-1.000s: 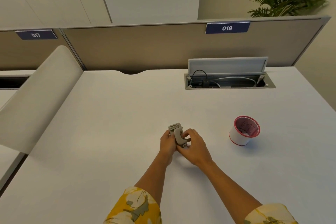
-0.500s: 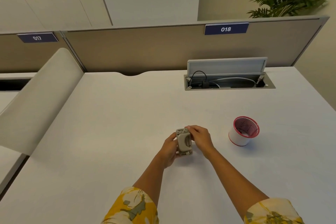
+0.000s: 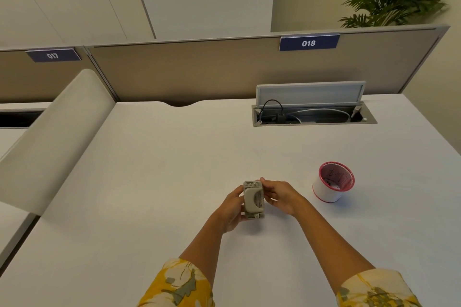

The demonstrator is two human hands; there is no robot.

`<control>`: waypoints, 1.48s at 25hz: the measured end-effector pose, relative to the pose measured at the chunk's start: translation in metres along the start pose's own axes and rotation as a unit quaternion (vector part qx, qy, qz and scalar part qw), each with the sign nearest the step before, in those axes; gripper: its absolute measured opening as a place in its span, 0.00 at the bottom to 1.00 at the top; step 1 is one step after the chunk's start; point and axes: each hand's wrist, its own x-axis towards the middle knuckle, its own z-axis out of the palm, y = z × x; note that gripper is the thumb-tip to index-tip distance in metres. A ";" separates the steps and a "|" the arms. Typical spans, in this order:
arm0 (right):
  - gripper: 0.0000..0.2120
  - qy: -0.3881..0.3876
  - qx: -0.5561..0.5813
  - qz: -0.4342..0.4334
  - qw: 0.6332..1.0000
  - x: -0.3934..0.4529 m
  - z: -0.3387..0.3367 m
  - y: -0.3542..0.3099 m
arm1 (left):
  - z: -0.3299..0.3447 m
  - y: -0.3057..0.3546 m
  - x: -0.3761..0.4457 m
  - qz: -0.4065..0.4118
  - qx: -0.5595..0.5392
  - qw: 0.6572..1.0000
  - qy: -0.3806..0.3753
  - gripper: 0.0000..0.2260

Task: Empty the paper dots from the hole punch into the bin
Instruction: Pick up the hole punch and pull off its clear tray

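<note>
A small grey hole punch [image 3: 252, 199] is held just above the white desk [image 3: 154, 182], near its front middle, turned on its side with its underside facing me. My left hand [image 3: 230, 209] grips its left side. My right hand [image 3: 280, 195] holds its right edge with the fingertips. A small white bin [image 3: 333, 185] with a red rim and red lining stands upright on the desk to the right, about a hand's width from my right hand.
An open cable hatch [image 3: 313, 112] with wires sits at the back right of the desk. A beige partition [image 3: 199, 72] with signs 017 and 018 closes off the far edge. A curved side divider [image 3: 47, 152] bounds the left.
Both hands have turned the hole punch from tilted to flat-on toward me. My right hand shifted from its lower end up to its right edge.
</note>
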 end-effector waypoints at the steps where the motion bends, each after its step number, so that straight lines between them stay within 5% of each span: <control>1: 0.10 0.008 0.001 0.006 1.000 0.000 -0.001 -0.001 | 0.001 0.000 0.000 0.000 0.001 1.000 -0.002 0.18; 5: 0.11 0.037 0.013 -0.013 0.999 -0.001 0.000 0.002 | 0.005 0.001 0.002 0.006 0.005 1.000 0.000 0.17; 10: 0.09 0.104 -0.075 -0.167 0.978 -0.008 0.015 0.007 | 0.007 0.003 0.002 0.020 -0.020 0.999 0.044 0.15; 17: 0.21 0.027 -0.227 -0.325 0.918 -0.019 0.029 0.031 | 0.013 0.011 -0.001 -0.008 -0.113 0.991 0.073 0.18; 24: 0.29 0.046 -0.250 -0.358 0.898 -0.021 0.028 0.040 | 0.018 0.013 0.000 -0.029 -0.137 0.987 0.075 0.22; 37: 0.27 0.091 -0.250 -0.403 0.876 -0.027 0.032 0.026 | 0.028 0.020 0.004 0.012 -0.150 0.986 0.068 0.21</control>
